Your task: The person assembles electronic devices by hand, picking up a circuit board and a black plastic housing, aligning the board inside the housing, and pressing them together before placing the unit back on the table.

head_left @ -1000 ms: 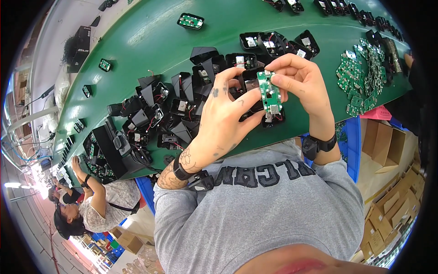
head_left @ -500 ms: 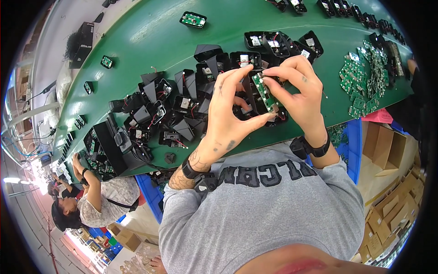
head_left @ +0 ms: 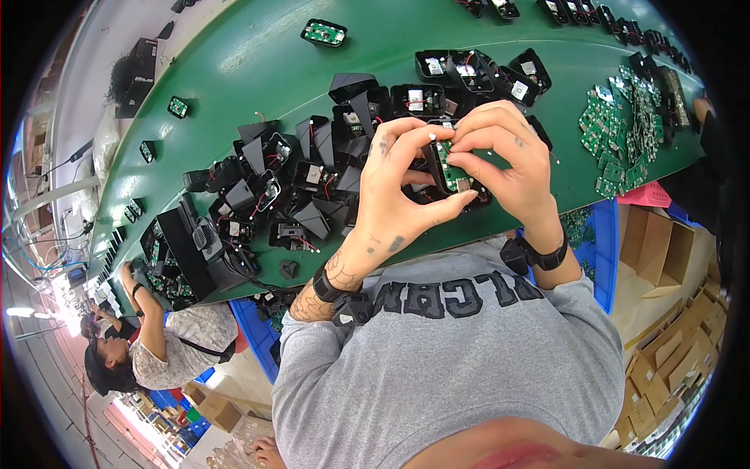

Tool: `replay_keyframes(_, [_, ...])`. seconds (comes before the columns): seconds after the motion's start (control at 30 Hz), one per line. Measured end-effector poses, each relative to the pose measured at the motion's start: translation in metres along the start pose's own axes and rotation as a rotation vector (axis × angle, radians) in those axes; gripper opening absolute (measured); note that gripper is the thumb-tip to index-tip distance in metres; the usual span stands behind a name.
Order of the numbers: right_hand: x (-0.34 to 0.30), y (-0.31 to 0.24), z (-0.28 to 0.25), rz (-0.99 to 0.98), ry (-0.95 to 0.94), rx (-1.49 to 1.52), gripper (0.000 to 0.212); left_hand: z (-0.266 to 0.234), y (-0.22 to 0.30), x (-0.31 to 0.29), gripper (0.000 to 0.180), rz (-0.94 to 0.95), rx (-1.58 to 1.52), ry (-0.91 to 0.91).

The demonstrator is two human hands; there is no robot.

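Observation:
My left hand is wrapped round a small black plastic housing, thumb at its near end and fingers at its far side. A green circuit board sits at the housing's mouth, at least partly inside it. My right hand pinches the board's far part with thumb and fingertips, which hide some of it. By the left fingertips a small white connector shows. Both hands are over a pile of similar black housings, many with red and black wires.
Loose circuit boards are heaped at right on the green table. One filled housing lies far back. Blue bins stand below the near edge, with cardboard boxes at right. A co-worker works at left.
The circuit board has gone from tilted above the housing to lying lower in its mouth. My right fingers have closed in over it, while the left hand stays round the housing.

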State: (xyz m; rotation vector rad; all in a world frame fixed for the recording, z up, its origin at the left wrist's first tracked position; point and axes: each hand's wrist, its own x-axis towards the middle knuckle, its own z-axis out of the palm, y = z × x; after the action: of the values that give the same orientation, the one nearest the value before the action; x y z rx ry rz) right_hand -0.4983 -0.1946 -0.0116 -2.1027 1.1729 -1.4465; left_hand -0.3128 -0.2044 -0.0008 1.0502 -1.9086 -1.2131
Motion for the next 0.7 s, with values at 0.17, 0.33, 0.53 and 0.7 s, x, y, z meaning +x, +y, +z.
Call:
replay_keyframes(0.17, [-0.005,-0.002,0.000,0.137,0.056,0.145,0.012,0.002,-0.009,-0.003,0.063,0.011,-0.106,0.081])
replay_keyframes(0.33, [-0.001,0.015,-0.030,0.292,0.174,-0.394,0.028,0.000,-0.010,-0.004,0.071,0.027,-0.141,0.128])
replay_keyframes(0.53, [-0.013,-0.010,0.006,0.730,-0.003,0.826,0.057,0.007,-0.013,-0.001,0.081,0.046,-0.245,0.071])
replay_keyframes(0.7, [-0.013,-0.005,0.003,0.755,-0.045,0.917,0.054,0.003,-0.011,0.000,0.083,0.080,-0.145,-0.016])
